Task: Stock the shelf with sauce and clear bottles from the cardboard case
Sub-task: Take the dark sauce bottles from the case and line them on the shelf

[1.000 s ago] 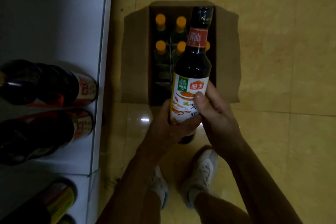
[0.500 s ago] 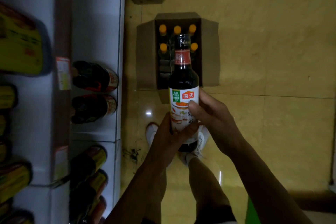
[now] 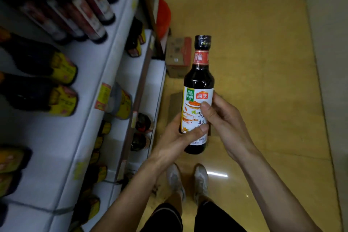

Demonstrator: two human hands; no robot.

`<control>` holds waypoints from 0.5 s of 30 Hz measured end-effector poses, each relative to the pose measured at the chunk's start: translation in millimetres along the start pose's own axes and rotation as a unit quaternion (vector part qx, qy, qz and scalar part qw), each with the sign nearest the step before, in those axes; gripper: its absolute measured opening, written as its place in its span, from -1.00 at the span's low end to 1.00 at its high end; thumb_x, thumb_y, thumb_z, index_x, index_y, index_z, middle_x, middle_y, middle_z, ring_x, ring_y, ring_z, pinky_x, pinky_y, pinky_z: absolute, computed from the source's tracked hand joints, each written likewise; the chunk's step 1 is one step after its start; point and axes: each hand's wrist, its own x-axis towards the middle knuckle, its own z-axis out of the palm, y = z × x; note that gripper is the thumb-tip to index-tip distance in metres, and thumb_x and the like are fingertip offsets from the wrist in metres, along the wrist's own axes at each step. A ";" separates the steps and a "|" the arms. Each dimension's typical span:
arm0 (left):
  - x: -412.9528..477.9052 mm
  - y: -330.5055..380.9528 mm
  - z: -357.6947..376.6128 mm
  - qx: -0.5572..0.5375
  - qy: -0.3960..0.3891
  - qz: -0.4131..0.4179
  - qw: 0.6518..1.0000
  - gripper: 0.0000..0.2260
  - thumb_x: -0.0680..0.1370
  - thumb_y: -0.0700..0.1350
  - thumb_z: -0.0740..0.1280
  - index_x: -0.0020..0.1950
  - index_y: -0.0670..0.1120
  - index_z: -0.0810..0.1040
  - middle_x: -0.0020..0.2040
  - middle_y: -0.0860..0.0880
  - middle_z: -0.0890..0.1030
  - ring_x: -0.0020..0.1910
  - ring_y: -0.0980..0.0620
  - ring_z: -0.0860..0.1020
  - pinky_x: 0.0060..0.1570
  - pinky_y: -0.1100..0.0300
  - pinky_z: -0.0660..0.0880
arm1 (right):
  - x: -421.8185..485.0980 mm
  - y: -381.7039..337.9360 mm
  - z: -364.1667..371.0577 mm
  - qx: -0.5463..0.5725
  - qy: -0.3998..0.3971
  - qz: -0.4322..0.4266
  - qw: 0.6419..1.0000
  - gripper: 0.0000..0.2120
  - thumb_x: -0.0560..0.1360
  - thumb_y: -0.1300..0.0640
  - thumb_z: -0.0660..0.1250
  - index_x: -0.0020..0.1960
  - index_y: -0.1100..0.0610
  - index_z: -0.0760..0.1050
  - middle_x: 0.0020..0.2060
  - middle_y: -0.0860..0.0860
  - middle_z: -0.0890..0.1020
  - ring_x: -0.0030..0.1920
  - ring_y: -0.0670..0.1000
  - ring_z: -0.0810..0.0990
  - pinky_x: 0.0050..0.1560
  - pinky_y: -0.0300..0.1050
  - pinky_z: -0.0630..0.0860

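Left hand (image 3: 177, 137) and right hand (image 3: 224, 118) are both curled round the lower label of the sauce bottle (image 3: 198, 79), which is held upright above the floor, right of the shelf (image 3: 56, 147). Full glass is presumed: heavy, rigid, smooth, breakable. The body is best gripped, not the neck.

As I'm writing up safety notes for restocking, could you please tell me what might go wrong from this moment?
The sauce bottle is gripped by the left hand and right hand over hard floor tiles; a slip could break it. The shelf rows look crowded with dark bottles, so sliding it in might topple a neighbour.
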 end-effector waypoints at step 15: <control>-89.2 137.6 17.1 0.003 0.103 0.154 0.983 -0.55 0.53 0.07 0.44 0.40 0.07 0.48 0.24 0.07 0.68 0.22 0.11 0.66 0.29 -0.01 0.57 | -24.5 -174.8 8.6 -0.051 -0.122 -0.152 0.980 -0.58 0.58 0.06 0.32 0.43 0.09 0.49 0.12 -0.10 0.74 0.14 -0.10 0.71 0.05 -0.25 0.62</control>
